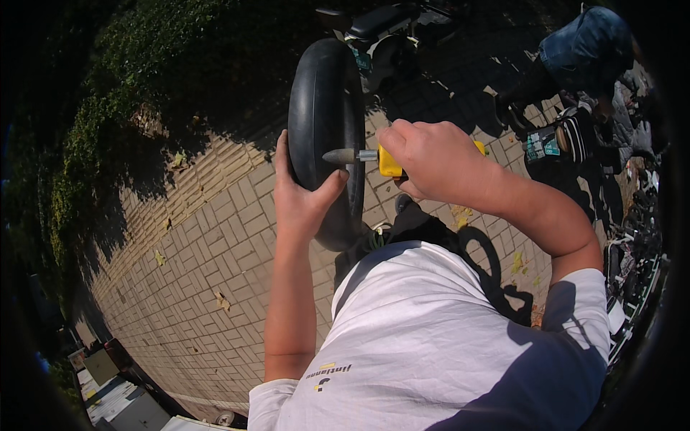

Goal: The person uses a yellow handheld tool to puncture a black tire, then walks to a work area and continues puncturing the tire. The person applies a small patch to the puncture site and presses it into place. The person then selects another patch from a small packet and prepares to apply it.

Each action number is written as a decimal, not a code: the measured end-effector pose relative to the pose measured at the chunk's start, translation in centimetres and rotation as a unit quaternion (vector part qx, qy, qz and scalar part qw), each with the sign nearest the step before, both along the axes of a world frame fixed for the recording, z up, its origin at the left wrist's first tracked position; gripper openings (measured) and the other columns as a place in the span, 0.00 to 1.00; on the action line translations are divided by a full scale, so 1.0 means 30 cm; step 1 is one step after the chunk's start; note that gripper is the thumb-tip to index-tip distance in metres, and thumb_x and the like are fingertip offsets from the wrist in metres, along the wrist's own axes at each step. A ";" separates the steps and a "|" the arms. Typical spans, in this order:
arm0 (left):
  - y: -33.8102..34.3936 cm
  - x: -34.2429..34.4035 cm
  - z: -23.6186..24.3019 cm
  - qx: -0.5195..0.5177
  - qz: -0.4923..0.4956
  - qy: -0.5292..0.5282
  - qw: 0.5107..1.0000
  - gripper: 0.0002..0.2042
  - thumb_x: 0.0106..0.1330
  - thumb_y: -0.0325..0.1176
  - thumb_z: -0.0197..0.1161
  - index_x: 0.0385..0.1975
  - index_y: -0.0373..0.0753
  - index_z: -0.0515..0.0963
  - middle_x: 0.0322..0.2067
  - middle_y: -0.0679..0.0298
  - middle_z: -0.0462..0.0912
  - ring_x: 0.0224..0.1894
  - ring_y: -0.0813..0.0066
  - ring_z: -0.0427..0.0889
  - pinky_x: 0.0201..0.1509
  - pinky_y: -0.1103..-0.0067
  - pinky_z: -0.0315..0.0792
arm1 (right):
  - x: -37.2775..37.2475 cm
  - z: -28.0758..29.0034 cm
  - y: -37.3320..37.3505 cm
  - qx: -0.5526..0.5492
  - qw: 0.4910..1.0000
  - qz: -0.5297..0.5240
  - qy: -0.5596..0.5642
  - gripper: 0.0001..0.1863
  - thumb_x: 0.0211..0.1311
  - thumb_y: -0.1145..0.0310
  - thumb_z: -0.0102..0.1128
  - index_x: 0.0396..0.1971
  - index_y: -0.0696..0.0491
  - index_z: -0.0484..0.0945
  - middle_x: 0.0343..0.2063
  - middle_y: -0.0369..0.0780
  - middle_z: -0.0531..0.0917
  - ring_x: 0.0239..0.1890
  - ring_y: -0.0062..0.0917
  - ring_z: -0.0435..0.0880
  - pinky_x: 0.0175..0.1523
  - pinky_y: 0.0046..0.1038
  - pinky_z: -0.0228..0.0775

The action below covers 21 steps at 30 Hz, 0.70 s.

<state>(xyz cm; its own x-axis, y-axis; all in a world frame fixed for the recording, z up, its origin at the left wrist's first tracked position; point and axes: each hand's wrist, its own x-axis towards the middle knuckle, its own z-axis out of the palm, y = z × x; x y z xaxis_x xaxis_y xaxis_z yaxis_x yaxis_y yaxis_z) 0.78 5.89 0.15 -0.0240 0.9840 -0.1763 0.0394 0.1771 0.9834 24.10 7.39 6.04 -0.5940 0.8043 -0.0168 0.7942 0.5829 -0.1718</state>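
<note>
Head cam, L to R: hedge (108, 108) well left of our L fingers, w/ brick paving (208, 276) nearer them. Our L hand (305, 205) has fingers part-spread round a black rubber ring (307, 108), thumb on its R side; ring's edge-on to us, rising past those fingertips. Grey cone bit (341, 156) points L just above our L thumb; can't tell if it's touching rubber. Yellow tool (390, 161) w/ that bit sits in our R hand (449, 161), fingers curled tight round it. Person in jeans (586, 54) well beyond R fingers, upper R.
</note>
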 end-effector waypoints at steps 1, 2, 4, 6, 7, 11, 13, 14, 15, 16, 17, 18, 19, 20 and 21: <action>0.002 -0.001 -0.002 0.009 0.001 0.013 1.000 0.52 0.50 0.32 0.78 0.75 0.31 0.52 0.56 0.50 0.79 0.56 0.65 0.82 0.61 0.73 0.76 | -0.001 -0.001 0.001 0.003 1.000 -0.001 -0.004 0.34 0.40 0.67 0.83 0.50 0.56 0.74 0.37 0.42 0.82 0.38 0.34 0.88 0.39 0.30 0.83; 0.003 -0.002 -0.004 0.018 0.002 0.025 1.000 0.52 0.50 0.32 0.78 0.75 0.31 0.53 0.56 0.50 0.80 0.55 0.65 0.82 0.60 0.73 0.77 | -0.001 -0.002 0.003 0.006 1.000 -0.003 -0.009 0.34 0.40 0.67 0.83 0.50 0.56 0.74 0.37 0.42 0.82 0.39 0.34 0.88 0.39 0.30 0.83; 0.005 -0.004 -0.006 0.012 0.003 0.008 1.000 0.52 0.50 0.32 0.78 0.75 0.31 0.53 0.56 0.50 0.80 0.55 0.65 0.83 0.60 0.73 0.77 | -0.003 -0.001 0.005 0.003 1.000 -0.001 -0.012 0.34 0.40 0.67 0.83 0.49 0.56 0.74 0.37 0.42 0.82 0.39 0.34 0.88 0.39 0.30 0.83; 0.007 -0.004 -0.007 0.014 0.002 0.010 1.000 0.52 0.50 0.32 0.78 0.75 0.32 0.52 0.56 0.50 0.80 0.54 0.66 0.83 0.59 0.74 0.77 | -0.005 0.000 0.008 -0.026 1.000 0.005 -0.013 0.35 0.40 0.66 0.83 0.49 0.56 0.74 0.37 0.42 0.82 0.39 0.34 0.88 0.39 0.30 0.83; 0.009 -0.003 -0.006 0.017 0.001 0.022 1.000 0.52 0.50 0.32 0.78 0.75 0.32 0.52 0.55 0.50 0.80 0.54 0.66 0.83 0.59 0.74 0.77 | -0.006 0.001 0.010 -0.009 1.000 -0.004 -0.011 0.34 0.40 0.66 0.83 0.49 0.56 0.74 0.37 0.42 0.82 0.39 0.34 0.88 0.39 0.31 0.83; 0.013 -0.001 -0.002 0.012 0.000 0.028 1.000 0.52 0.50 0.33 0.78 0.75 0.32 0.52 0.56 0.50 0.80 0.54 0.66 0.83 0.58 0.74 0.78 | -0.010 0.010 0.017 -0.019 1.000 -0.007 -0.014 0.33 0.42 0.67 0.82 0.50 0.57 0.75 0.38 0.42 0.82 0.39 0.34 0.88 0.40 0.31 0.83; 0.013 0.000 -0.003 0.019 0.003 0.033 0.999 0.53 0.50 0.33 0.78 0.75 0.32 0.52 0.55 0.50 0.80 0.53 0.66 0.83 0.58 0.73 0.78 | -0.013 0.017 0.022 -0.028 0.999 -0.012 -0.025 0.33 0.42 0.67 0.82 0.49 0.57 0.75 0.38 0.42 0.82 0.39 0.34 0.88 0.40 0.31 0.83; 0.014 0.000 -0.005 0.024 0.000 0.032 0.999 0.53 0.50 0.33 0.78 0.75 0.32 0.52 0.55 0.50 0.80 0.53 0.65 0.83 0.58 0.73 0.78 | -0.015 0.020 0.024 -0.029 0.999 -0.019 -0.032 0.33 0.42 0.67 0.82 0.49 0.57 0.75 0.39 0.42 0.83 0.39 0.34 0.88 0.41 0.31 0.83; 0.015 -0.001 -0.008 0.018 0.004 0.035 0.999 0.53 0.49 0.33 0.78 0.75 0.32 0.52 0.55 0.49 0.80 0.53 0.65 0.83 0.58 0.73 0.78 | -0.016 0.024 0.026 -0.005 0.999 -0.030 -0.027 0.32 0.43 0.67 0.82 0.49 0.57 0.75 0.39 0.42 0.83 0.40 0.34 0.88 0.41 0.32 0.83; 0.016 -0.002 -0.012 0.015 0.004 0.037 0.999 0.53 0.49 0.34 0.79 0.75 0.32 0.52 0.55 0.49 0.80 0.53 0.65 0.83 0.58 0.74 0.78 | -0.018 0.027 0.028 -0.027 0.999 -0.015 -0.036 0.32 0.43 0.67 0.82 0.49 0.56 0.75 0.39 0.42 0.83 0.39 0.34 0.88 0.41 0.31 0.83; 0.017 -0.004 -0.017 0.016 0.005 0.033 0.999 0.53 0.49 0.34 0.79 0.75 0.32 0.52 0.56 0.49 0.80 0.53 0.65 0.83 0.57 0.74 0.78 | -0.019 0.030 0.030 -0.024 0.999 -0.004 -0.032 0.32 0.43 0.67 0.82 0.49 0.56 0.75 0.39 0.42 0.83 0.39 0.33 0.88 0.40 0.31 0.83; 0.018 -0.004 -0.021 0.026 0.004 0.043 0.999 0.53 0.49 0.34 0.79 0.75 0.31 0.52 0.55 0.49 0.80 0.53 0.65 0.84 0.57 0.73 0.78 | -0.020 0.033 0.032 -0.050 0.998 0.011 -0.038 0.32 0.43 0.67 0.82 0.49 0.56 0.75 0.39 0.42 0.83 0.39 0.33 0.88 0.40 0.30 0.83; 0.018 -0.004 -0.024 0.039 0.003 0.048 0.998 0.53 0.49 0.34 0.79 0.75 0.31 0.52 0.55 0.49 0.80 0.52 0.65 0.84 0.57 0.73 0.79 | -0.020 0.036 0.034 -0.014 0.999 -0.002 -0.039 0.32 0.43 0.67 0.82 0.49 0.56 0.75 0.39 0.42 0.83 0.39 0.33 0.88 0.40 0.30 0.83; 0.017 -0.003 -0.026 0.046 0.004 0.051 0.998 0.54 0.49 0.34 0.79 0.75 0.31 0.52 0.55 0.49 0.80 0.52 0.65 0.84 0.56 0.73 0.79 | -0.020 0.038 0.037 -0.008 0.999 -0.010 -0.050 0.32 0.43 0.67 0.82 0.49 0.56 0.75 0.40 0.42 0.83 0.39 0.33 0.88 0.40 0.30 0.83; 0.016 0.000 -0.024 0.050 0.003 0.058 0.997 0.53 0.49 0.34 0.79 0.75 0.31 0.52 0.55 0.49 0.80 0.52 0.64 0.84 0.56 0.73 0.79 | -0.019 0.040 0.039 0.017 0.998 -0.022 -0.051 0.32 0.44 0.67 0.82 0.49 0.56 0.75 0.40 0.42 0.83 0.39 0.33 0.88 0.40 0.30 0.83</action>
